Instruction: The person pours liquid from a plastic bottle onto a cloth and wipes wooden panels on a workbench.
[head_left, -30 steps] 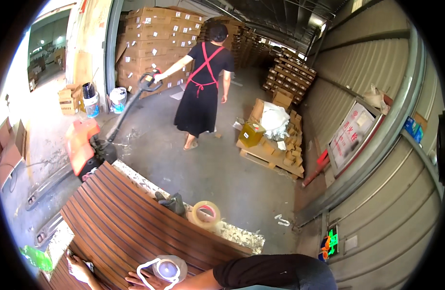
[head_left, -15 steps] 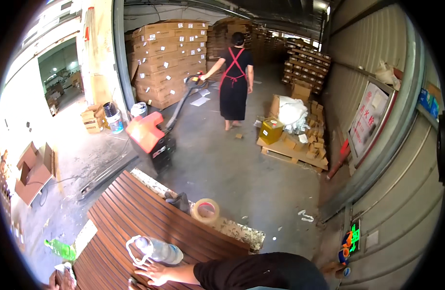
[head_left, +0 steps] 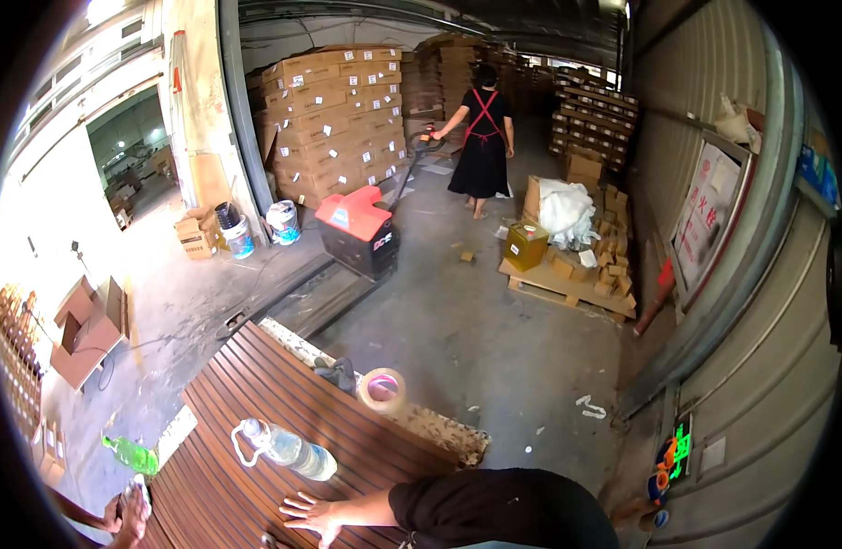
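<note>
My right hand (head_left: 316, 518) reaches in from the lower right in a black sleeve. Its fingers are spread over the brown grooved boards (head_left: 256, 389), and nothing shows in its grasp. Just beyond the fingertips, a clear plastic bottle (head_left: 297, 453) with a looped white handle lies on the boards, apart from the hand. My left hand is out of view. At the lower left edge, another person's hands (head_left: 126, 520) hold a crumpled white cloth or paper (head_left: 144, 489). A small dark object at the bottom edge is mostly cut off.
A tape roll (head_left: 381, 391) and dark cloth (head_left: 335, 373) sit on the far edge. A green bottle (head_left: 131, 453) is at the left. Beyond, a person (head_left: 481, 137) pulls a red-and-black pallet jack (head_left: 359, 231). A loaded pallet (head_left: 567, 288) stands right, stacked cartons (head_left: 334, 119) behind.
My right hand has drawn back from the bottle, which it was beside. The person farther off has pulled the pallet jack rightward and away. The whole view has shifted slightly.
</note>
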The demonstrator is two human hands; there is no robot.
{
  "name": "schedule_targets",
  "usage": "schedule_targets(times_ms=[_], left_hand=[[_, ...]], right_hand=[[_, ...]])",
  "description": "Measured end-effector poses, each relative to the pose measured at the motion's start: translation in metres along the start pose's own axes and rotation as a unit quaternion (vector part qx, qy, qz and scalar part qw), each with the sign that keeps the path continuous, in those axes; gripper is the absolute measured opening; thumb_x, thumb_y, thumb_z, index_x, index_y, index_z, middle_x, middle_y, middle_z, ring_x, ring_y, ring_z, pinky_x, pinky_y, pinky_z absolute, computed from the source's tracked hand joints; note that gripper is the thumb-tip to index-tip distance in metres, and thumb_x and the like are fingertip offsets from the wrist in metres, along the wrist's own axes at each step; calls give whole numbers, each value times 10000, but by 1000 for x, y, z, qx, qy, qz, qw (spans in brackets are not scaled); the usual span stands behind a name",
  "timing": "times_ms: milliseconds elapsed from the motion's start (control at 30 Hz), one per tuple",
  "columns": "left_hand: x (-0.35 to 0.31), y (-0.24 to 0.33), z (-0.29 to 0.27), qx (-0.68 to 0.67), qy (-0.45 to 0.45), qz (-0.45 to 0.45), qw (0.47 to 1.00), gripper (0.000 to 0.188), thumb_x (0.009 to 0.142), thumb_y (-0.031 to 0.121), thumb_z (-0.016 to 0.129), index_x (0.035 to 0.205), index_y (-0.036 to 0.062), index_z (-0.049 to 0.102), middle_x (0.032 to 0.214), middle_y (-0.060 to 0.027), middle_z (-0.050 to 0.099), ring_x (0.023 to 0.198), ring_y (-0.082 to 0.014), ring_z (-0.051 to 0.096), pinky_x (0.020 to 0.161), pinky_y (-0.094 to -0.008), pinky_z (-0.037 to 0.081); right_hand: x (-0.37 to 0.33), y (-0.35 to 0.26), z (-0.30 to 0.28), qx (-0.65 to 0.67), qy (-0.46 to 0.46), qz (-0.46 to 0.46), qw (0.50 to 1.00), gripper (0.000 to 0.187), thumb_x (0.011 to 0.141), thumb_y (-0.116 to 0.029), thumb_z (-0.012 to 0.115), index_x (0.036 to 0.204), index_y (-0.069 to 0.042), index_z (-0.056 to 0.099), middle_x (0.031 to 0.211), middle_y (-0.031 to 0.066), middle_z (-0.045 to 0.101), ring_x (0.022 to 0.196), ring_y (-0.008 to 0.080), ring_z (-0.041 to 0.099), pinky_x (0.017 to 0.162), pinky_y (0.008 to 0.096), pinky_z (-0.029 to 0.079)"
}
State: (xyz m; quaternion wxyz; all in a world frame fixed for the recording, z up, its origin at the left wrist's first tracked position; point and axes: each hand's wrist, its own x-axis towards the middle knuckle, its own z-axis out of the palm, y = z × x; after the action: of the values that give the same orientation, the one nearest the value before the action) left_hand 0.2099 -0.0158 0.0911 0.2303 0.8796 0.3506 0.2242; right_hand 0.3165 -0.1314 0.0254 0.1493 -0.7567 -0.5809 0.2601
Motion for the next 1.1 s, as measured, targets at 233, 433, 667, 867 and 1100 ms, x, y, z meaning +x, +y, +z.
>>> schedule_targets(times_ms=[233,433,667,867,1100], left_hand=[[-72,-28,-4,-24,41,48,998,301,935,298,469,931,82,678,767,-133,678,648,-311,650,584,-434,519],[-62,-22,-23,-17,57,59,996,307,932,289,466,953,71,682,790,-140,685,668,-319,657,597,-436,526],[-54,-27,4,-13,30,-23,999,317,929,278,463,978,58,686,816,-149,693,691,-328,666,613,-438,534],[-124,-79,-21,-38,68,1,997,333,929,277,457,995,49,690,835,-157,699,707,-337,670,623,-439,539],[-40,-17,-32,80,3,-71,994,366,938,316,425,1017,76,691,847,-159,700,738,-346,674,650,-451,534]], right_hand=[[38,28,38,-21,62,-35,997,763,839,-397,548,1495,-154,244,1582,158,5,1457,349,-59,1132,589,-32],[31,12,23,-83,126,-106,983,922,774,-550,589,1506,-150,195,1579,165,-37,1448,358,-103,1127,597,-43],[0,-2,-3,4,-8,22,1000,1088,615,-474,721,1505,-134,195,1577,170,-31,1447,348,-115,1139,577,-46],[1,-13,-3,-1,-38,7,999,1111,602,-457,731,1509,-132,178,1574,174,-67,1444,360,-117,1127,602,-52],[-10,0,-7,-30,-17,42,998,1122,616,-456,770,1512,-160,163,1580,149,-55,1450,338,-91,1148,571,-30]])
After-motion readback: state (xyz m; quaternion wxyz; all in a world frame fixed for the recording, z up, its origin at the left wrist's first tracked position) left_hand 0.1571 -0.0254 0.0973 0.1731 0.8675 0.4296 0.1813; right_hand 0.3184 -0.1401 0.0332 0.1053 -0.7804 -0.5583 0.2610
